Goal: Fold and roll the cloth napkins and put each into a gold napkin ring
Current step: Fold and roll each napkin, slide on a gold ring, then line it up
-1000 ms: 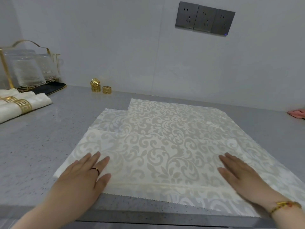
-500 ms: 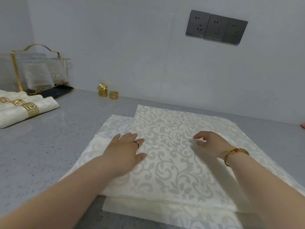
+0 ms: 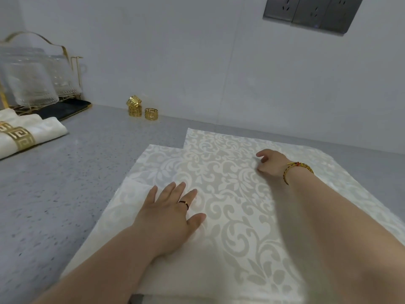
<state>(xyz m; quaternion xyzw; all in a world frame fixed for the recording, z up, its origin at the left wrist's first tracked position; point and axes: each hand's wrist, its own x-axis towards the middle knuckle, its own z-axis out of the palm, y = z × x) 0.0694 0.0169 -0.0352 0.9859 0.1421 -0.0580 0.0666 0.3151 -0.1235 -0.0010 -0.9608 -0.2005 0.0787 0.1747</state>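
A cream damask napkin [image 3: 230, 216] lies spread on the grey counter [image 3: 65, 194], on top of another one [image 3: 162, 154] whose corner shows at the left. My left hand [image 3: 173, 211] rests flat on the napkin's left part, fingers straight and spread. My right hand [image 3: 271, 163] lies farther back on the cloth with loosely curled fingers; no cloth shows between them. Three loose gold napkin rings [image 3: 142, 109] stand by the wall, one stacked on another. Rolled napkins [image 3: 43, 130] in gold rings [image 3: 22, 139] lie at the far left.
A gold wire rack with glass cups [image 3: 32, 80] stands at the back left on a dark tray [image 3: 65, 108]. The wall with grey sockets [image 3: 311, 14] closes the counter's far side. Bare counter lies between the rolled napkins and the spread cloth.
Both hands have slid from the napkin's near edge toward the wall across the cloth. The right hand's fingers went from flat to curled. The view has come closer and lower.
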